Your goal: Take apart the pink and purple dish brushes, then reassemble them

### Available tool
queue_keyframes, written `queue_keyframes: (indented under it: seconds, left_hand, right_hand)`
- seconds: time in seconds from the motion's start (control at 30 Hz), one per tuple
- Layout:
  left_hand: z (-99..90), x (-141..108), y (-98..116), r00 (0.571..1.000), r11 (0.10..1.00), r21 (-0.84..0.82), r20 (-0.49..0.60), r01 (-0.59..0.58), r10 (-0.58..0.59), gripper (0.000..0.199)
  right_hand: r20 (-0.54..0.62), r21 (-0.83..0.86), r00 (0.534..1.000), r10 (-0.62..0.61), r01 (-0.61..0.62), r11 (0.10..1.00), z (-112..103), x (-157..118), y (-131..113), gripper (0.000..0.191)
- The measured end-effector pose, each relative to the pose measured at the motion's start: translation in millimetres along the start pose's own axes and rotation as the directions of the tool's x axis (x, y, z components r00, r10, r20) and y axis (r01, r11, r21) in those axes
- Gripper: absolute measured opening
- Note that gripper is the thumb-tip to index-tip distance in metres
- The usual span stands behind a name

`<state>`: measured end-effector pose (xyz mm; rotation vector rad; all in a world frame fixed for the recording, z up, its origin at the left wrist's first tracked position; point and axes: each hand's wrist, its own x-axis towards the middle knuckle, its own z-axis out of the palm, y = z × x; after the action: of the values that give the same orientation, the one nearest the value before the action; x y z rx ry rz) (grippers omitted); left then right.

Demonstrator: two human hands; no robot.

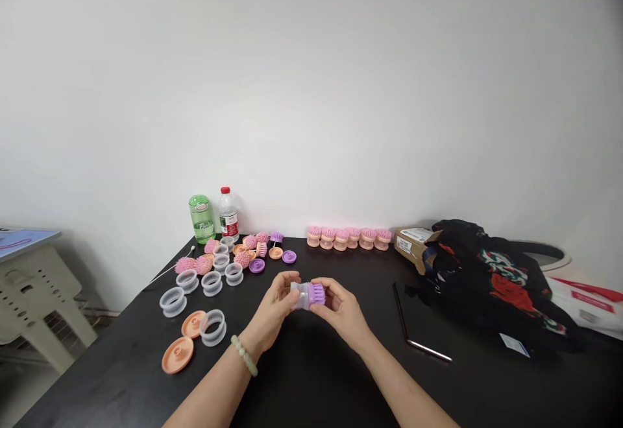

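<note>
My left hand (272,305) and my right hand (341,311) together hold a small brush (309,295) over the black table (311,382). The brush has a clear plastic body and purple bristles, which point toward my right hand. To the left lie several clear plastic rings (212,283), and two orange discs (178,355) sit near the front. Beyond them is a loose heap of pink bristle heads (242,259) and purple discs (257,265). A row of assembled pink-and-orange brushes (349,237) stands along the wall.
A green bottle (202,219) and a water bottle (228,215) stand at the back left. On the right are a dark smartphone (421,324), a cardboard box (413,248) and a black floral bag (496,285). The table's left edge drops away toward a pale stool (36,292).
</note>
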<state>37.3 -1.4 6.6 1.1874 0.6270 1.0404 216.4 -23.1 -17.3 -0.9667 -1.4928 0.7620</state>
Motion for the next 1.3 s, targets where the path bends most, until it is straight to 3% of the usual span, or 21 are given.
queue_keyframes:
  seconds: [0.1, 0.23, 0.37, 0.43, 0.53, 0.6, 0.7, 0.83, 0.97, 1.03, 1.1, 1.2, 1.3]
  left_hand:
    - [-2.7, 0.3, -2.5, 0.996, 0.995, 0.041, -0.022, 0.092, -0.092, 0.048]
    - [-2.7, 0.3, 1.3, 0.997, 0.997, 0.048, 0.03, 0.066, -0.068, 0.039]
    - [-2.7, 0.4, 5.1, 0.992, 0.997, -0.004, 0.098, -0.077, 0.077, 0.07]
    - [-4.3, 1.2, 2.5, 0.997, 0.998, -0.01, 0.042, -0.059, 0.059, 0.074]
    - [-6.9, 3.0, -3.4, 0.994, 0.994, 0.05, -0.058, 0.096, -0.093, 0.052]
    - [-7.5, 3.6, -3.9, 0.99, 0.989, 0.069, -0.054, 0.131, -0.127, 0.044]
    - [-7.0, 3.1, 2.3, 0.997, 0.996, 0.055, 0.017, 0.072, -0.073, 0.041]
    - [-8.0, 2.4, 7.4, 0.997, 0.998, 0.007, 0.059, -0.056, 0.055, 0.072]
    - [-10.0, 3.6, 0.1, 0.998, 0.996, 0.072, -0.038, 0.043, -0.041, 0.041]
    - [-9.7, 4.1, -1.0, 0.998, 0.994, 0.089, -0.034, 0.058, -0.055, 0.037]
    - [-8.9, 4.3, 1.7, 1.0, 0.997, 0.075, 0.003, 0.018, -0.018, 0.04]
    - [-8.5, 4.5, 6.8, 0.999, 0.999, 0.032, 0.004, -0.042, 0.042, 0.063]
    - [-9.7, 5.2, 4.7, 0.998, 0.999, 0.011, -0.049, 0.037, -0.036, 0.053]
  right_hand:
    - [-0.009, 0.009, 1.0, -0.02, 0.02, 1.0, 0.6, -0.1, -1.0, 0.032]
    - [-0.021, 0.006, 0.999, -0.033, 0.033, 0.999, 1.1, 0.2, -1.0, 0.031]
    - [-0.034, 0.004, 0.999, -0.023, 0.023, 1.0, 1.4, 0.6, 0.2, 0.033]
    - [-0.039, 0.005, 0.999, -0.02, 0.02, 1.0, 1.6, 0.8, 0.7, 0.034]
    - [-0.047, 0.004, 0.999, -0.022, 0.022, 1.0, 1.3, 1.0, 1.6, 0.035]
    - [-0.051, 0.003, 0.998, -0.026, 0.026, 1.0, 0.7, 1.2, 2.4, 0.034]
    - [-0.061, -0.001, 0.998, -0.029, 0.029, 1.0, -0.3, 1.5, 3.4, 0.034]
    - [-0.067, -0.002, 0.997, -0.03, 0.03, 1.0, 0.3, 1.2, 3.2, 0.034]
    - [-0.064, -0.01, 0.998, -0.027, 0.027, 1.0, 1.3, 0.5, 1.8, 0.033]
    - [-0.068, -0.015, 0.997, -0.027, 0.026, 1.0, 0.9, 0.6, 1.6, 0.033]
    - [-0.075, -0.017, 0.997, -0.027, 0.026, 1.0, 0.1, 1.0, 2.0, 0.034]
    - [-0.085, -0.017, 0.996, -0.026, 0.025, 1.0, -0.4, 1.4, 2.9, 0.035]
    - [-0.083, -0.017, 0.996, -0.028, 0.027, 1.0, 0.0, 1.1, 3.1, 0.035]
